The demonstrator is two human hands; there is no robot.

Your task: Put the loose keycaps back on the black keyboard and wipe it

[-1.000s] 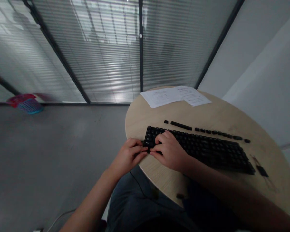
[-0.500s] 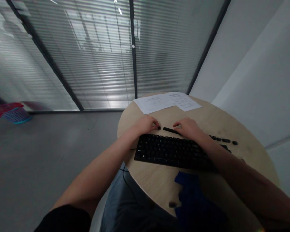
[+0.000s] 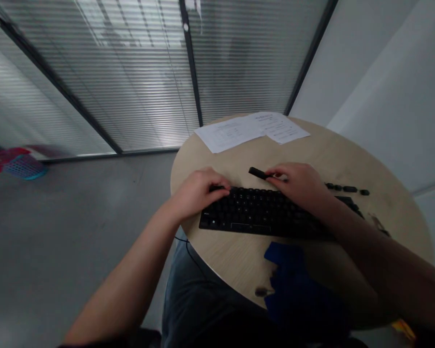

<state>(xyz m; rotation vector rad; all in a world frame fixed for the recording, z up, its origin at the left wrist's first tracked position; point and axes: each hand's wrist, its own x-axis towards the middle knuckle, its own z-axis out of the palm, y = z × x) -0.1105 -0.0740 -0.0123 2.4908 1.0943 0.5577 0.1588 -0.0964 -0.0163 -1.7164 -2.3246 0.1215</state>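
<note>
Right off: the long black plastic keycap bar [image 3: 258, 173] sits just past the far edge of the black plastic computer keyboard [image 3: 253, 217]. The right hand [image 3: 299, 186] is closed on the bar's right end, and the bar's left end sticks out free. There is motion blur there, so this is probably a thumb-and-forefinger pinch, and I cannot tell whether the bar is clear of the surface.

The left hand [image 3: 197, 191] lies on the keyboard's far-left corner, fingers curled down onto the top key rows. I cannot tell if it clamps anything small underneath. The two hands are apart, with the keyboard's left half between them.

The keyboard lies flat across the round pale wooden tabletop [image 3: 311, 145], and the right forearm crosses over its right part. A row of small loose black keycaps [image 3: 346, 188] lies just behind the keyboard's right end, right of the right hand. Two white printed paper sheets [image 3: 252, 128] overlap at the tabletop's far edge. A crumpled dark blue fabric piece [image 3: 290, 280] lies at the near edge, in front of the keyboard. A thin dark cable [image 3: 183, 244] hangs off the left edge above the person's grey trousers [image 3: 203, 309].

On the grey floor [image 3: 76, 232] at far left, a pink and blue plastic basket [image 3: 16, 162] stands by the glass wall with slatted blinds [image 3: 130, 72].
</note>
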